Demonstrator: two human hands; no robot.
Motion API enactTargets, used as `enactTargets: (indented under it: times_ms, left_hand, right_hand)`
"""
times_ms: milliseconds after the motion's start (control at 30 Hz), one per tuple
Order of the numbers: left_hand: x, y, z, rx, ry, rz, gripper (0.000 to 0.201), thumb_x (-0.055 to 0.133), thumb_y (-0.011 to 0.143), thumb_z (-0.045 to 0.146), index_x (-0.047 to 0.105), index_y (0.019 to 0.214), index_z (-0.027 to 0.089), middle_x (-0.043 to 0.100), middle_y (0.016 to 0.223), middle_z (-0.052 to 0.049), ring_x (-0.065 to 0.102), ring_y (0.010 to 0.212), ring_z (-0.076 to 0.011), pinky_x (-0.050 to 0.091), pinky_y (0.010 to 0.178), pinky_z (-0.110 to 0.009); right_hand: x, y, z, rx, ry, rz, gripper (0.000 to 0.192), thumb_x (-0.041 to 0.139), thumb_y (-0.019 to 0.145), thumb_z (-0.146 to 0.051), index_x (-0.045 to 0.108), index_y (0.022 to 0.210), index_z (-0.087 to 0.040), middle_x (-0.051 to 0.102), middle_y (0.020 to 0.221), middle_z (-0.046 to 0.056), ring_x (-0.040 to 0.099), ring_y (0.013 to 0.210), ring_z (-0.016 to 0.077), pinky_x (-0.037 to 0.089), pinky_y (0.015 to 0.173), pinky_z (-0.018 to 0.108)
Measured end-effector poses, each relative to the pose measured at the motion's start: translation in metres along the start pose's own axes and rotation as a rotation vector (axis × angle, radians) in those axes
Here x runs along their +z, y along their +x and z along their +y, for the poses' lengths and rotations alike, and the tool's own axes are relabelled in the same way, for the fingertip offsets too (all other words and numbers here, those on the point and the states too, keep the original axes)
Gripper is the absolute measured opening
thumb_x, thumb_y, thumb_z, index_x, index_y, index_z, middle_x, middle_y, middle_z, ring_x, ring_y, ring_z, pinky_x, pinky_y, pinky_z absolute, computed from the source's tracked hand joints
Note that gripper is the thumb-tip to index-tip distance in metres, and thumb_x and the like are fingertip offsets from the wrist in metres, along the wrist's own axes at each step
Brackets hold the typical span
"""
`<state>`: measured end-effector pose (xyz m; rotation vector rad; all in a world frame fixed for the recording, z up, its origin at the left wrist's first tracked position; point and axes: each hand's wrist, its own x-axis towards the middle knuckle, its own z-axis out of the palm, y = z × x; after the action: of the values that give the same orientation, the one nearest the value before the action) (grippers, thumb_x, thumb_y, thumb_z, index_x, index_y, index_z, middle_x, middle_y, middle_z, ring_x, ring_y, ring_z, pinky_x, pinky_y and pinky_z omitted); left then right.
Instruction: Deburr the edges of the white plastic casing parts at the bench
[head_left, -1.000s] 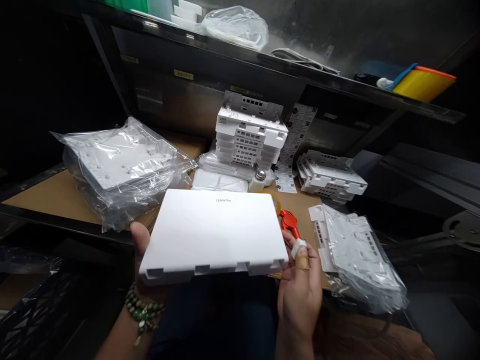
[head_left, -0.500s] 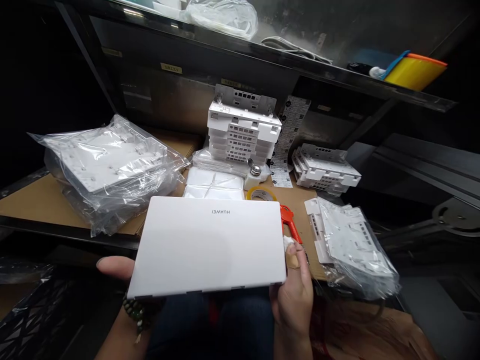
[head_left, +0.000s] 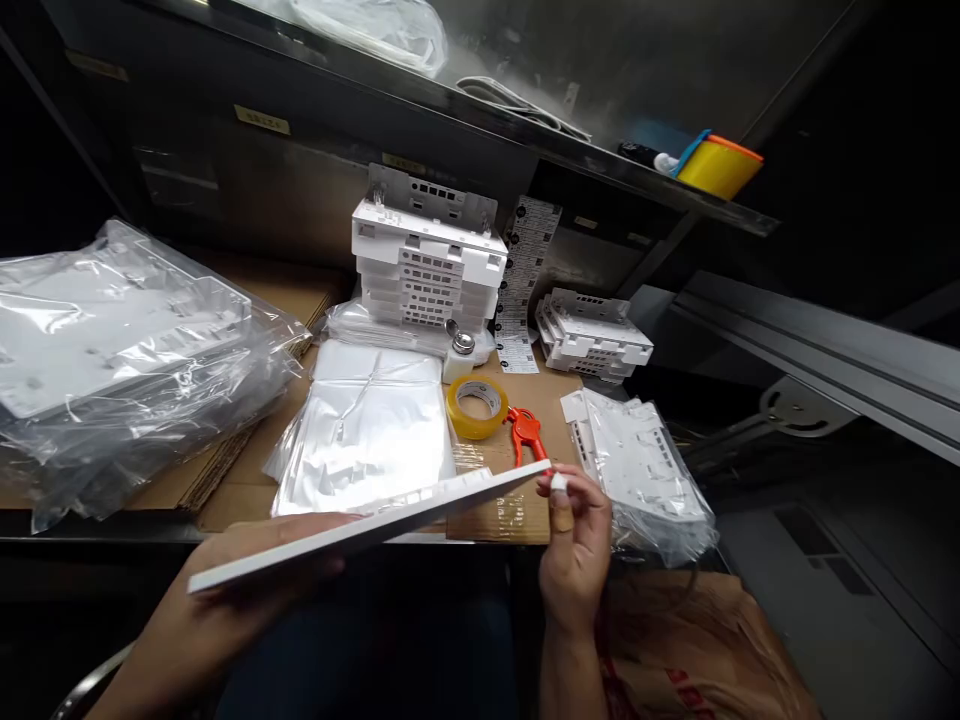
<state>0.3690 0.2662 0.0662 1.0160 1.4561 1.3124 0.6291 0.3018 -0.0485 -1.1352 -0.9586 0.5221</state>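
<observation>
White flat cover [head_left: 367, 528] seen edge-on, tilted; left hand [head_left: 225, 600] grips under it, right hand [head_left: 574, 545] pinches its corner.

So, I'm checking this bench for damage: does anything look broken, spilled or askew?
Nothing looks broken or spilled. The flat white plastic cover is tilted nearly edge-on between the left hand and right hand, whose fingertip is wrapped in white tape.

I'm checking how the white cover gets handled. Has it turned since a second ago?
Yes. The white cover now shows only its thin edge, held by left hand and right hand, uncovering the tape roll.
</observation>
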Motion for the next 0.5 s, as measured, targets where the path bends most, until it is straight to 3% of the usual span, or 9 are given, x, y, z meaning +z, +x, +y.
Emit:
enactTargets:
  times_ms: [67,167,400,500]
  left_hand:
    - [0.007,-0.003,0.007,0.042,0.121,-0.066,0.022,0.094,0.059,0.039,0.084,0.076,0.029,0.081,0.086,-0.004,0.076,0.089,-0.024,0.059,0.085,-0.018]
    - [0.015,-0.005,0.017,0.079,0.218,-0.076,0.018,0.088,0.065,0.047,0.084,0.075,0.033,0.082,0.086,-0.003,0.077,0.09,-0.0265,0.06,0.086,-0.022]
    - [0.011,-0.002,0.011,0.246,0.318,-0.116,0.018,0.083,0.078,0.04,0.086,0.09,0.028,0.083,0.097,-0.006,0.078,0.09,-0.0249,0.059,0.083,-0.019]
    - [0.004,0.006,0.001,0.484,0.43,-0.293,0.019,0.071,0.091,0.033,0.083,0.105,0.034,0.082,0.106,-0.001,0.078,0.097,-0.0255,0.059,0.092,-0.027]
  right_hand:
    - [-0.004,0.003,-0.006,0.014,-0.018,0.085,0.02,0.065,0.097,-0.036,0.065,0.109,-0.021,0.062,0.117,0.008,0.065,0.105,0.0215,0.054,0.092,0.041]
    - [-0.006,0.003,-0.016,-0.005,-0.017,0.064,0.017,0.071,0.093,-0.032,0.071,0.107,-0.021,0.064,0.111,0.006,0.067,0.097,0.02,0.054,0.085,0.038]
    - [0.007,0.007,-0.041,-0.098,0.042,-0.031,0.013,0.07,0.095,-0.023,0.073,0.107,-0.024,0.065,0.106,0.003,0.068,0.084,0.0153,0.057,0.078,0.033]
    - [0.018,0.005,-0.058,0.008,0.224,-0.175,0.015,0.058,0.103,-0.026,0.062,0.118,-0.028,0.068,0.122,0.004,0.068,0.064,0.0093,0.057,0.058,0.026]
